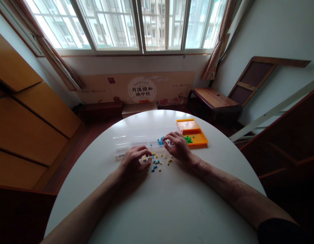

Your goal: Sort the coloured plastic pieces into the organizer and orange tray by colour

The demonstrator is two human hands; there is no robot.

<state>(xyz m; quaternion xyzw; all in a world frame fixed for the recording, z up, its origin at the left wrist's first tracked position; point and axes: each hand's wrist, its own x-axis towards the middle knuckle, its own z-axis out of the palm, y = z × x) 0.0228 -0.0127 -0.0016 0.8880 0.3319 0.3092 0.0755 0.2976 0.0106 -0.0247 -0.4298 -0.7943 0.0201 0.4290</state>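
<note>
My left hand rests low over the table at the left edge of a scatter of small yellow and blue toy bricks. Its thumb and index finger are curled around a small gap, and loose bricks show there. My right hand hovers at the clear plastic compartment box, thumb and fingertips drawn together above a compartment with blue bricks. Whatever is between those fingertips is too small to make out. Part of the box's right end is hidden behind this hand.
An orange tray with a pile of green bricks lies right of the box. All stand on a round white table. Beyond it are a wooden stool-like seat, a printed cardboard panel and windows.
</note>
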